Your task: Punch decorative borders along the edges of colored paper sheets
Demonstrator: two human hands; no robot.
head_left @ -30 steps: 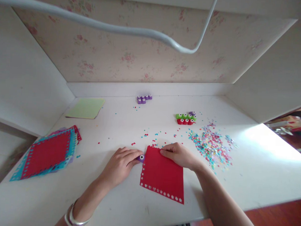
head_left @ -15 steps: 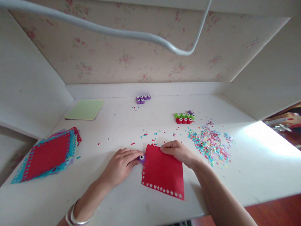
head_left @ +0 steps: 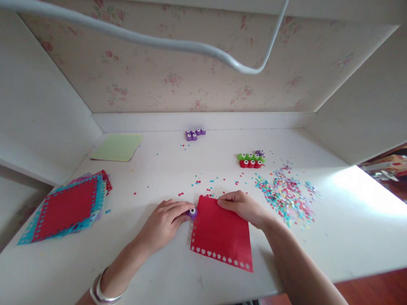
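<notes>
1. At the near middle of the bench point(head_left: 165, 278), slightly right of centre, lies the red sheet point(head_left: 222, 231), with my two hands at its far half.
2. On its left side, my left hand point(head_left: 164, 222) is closed, thumb and fingers clamped on a small purple punch point(head_left: 192, 213) whose pale round top carries a dark star-like mark. The punch sits at the sheet's left edge, towards the far corner; how far the paper goes into its slot I cannot tell.
3. On its right side, my right hand point(head_left: 240, 205) has thumb and forefinger together on the sheet's far edge, pinching it near the far right corner.
4. Along the sheet's near edge I see a row of punched holes, hearts towards the left and stars or flowers further right; smaller-looking holes climb the left edge below the punch. The far edge looks notched.
5. Silver bangles point(head_left: 105, 296) circle my left wrist.
6. To my left lies a loose stack of punched sheets point(head_left: 68, 208), red over blue; beyond it, near the far left corner, lie pale green sheets point(head_left: 117, 147).
7. At the far middle stand six purple punches point(head_left: 195, 134); further right and nearer, a cluster of green, red and purple punches point(head_left: 251, 161).
8. Right of that cluster and nearer spreads a heap of coloured confetti point(head_left: 285, 195).
</notes>
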